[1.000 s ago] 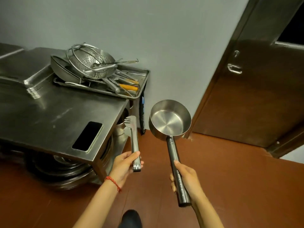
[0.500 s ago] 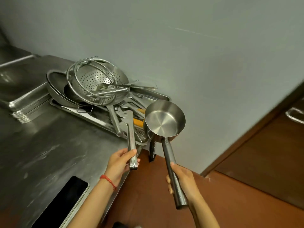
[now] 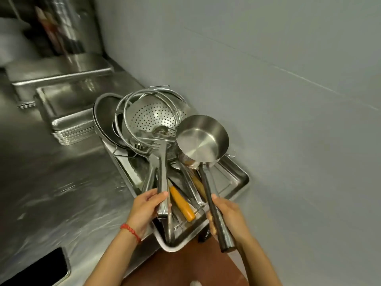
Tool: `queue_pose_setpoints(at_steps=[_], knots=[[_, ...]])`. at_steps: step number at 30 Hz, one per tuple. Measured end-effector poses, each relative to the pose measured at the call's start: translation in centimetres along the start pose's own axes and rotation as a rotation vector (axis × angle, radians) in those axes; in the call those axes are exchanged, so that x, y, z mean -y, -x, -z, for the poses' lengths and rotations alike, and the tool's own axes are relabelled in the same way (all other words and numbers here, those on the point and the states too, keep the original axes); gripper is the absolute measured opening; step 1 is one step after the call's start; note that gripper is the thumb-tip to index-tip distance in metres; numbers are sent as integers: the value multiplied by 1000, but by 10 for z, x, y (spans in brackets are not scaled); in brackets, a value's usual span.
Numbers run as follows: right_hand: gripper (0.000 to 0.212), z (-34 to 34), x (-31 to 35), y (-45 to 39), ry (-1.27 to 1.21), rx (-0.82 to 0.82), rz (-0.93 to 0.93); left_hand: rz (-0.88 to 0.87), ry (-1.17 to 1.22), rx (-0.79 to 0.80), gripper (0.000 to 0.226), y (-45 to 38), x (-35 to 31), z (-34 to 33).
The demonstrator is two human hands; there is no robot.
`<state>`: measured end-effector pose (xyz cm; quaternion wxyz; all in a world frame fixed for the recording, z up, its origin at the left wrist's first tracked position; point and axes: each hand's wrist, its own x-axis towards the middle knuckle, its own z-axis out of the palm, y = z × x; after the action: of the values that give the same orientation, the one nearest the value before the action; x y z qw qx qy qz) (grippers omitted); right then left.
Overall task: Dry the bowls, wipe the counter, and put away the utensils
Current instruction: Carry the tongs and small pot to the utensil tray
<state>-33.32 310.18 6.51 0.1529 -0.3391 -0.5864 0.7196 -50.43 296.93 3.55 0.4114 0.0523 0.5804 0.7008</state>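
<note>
The saucepan (image 3: pixel 203 139) and tongs (image 3: pixel 162 172) hung at frame centre above the tray (image 3: pixel 237 182) of utensils. The right hand (image 3: pixel 226 215) gripped the saucepan's handle; the left hand (image 3: pixel 147 209) pinched the tongs. Judged step: putting utensils away; next, lowering both into free tray space. Compared with 1 second earlier, both had moved from beside the table (image 3: pixel 51 182) to over the tray.
</note>
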Motion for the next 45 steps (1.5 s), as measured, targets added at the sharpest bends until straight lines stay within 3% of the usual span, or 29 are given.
queue_pose_setpoints(at_steps=[7, 12, 21, 31, 38, 45], knots=[[38, 20, 51, -88, 145, 246, -39, -96, 39, -185, 6, -41, -21, -28], [39, 7, 71, -141, 167, 302, -55, -90, 91, -286, 10, -77, -49, -32], [32, -24, 80, -199, 181, 329, -168, -25, 113, -316, 14, -124, -81, -17], [32, -37, 82, -213, 146, 314, -233, 12, -8, -285, 15, -145, -74, -10], [32, -49, 80, -223, 178, 333, -301, 42, 34, -339, 8, -158, -75, -11], [21, -46, 68, -219, 174, 285, -294, 65, 35, -285, 32, -146, -69, -7]])
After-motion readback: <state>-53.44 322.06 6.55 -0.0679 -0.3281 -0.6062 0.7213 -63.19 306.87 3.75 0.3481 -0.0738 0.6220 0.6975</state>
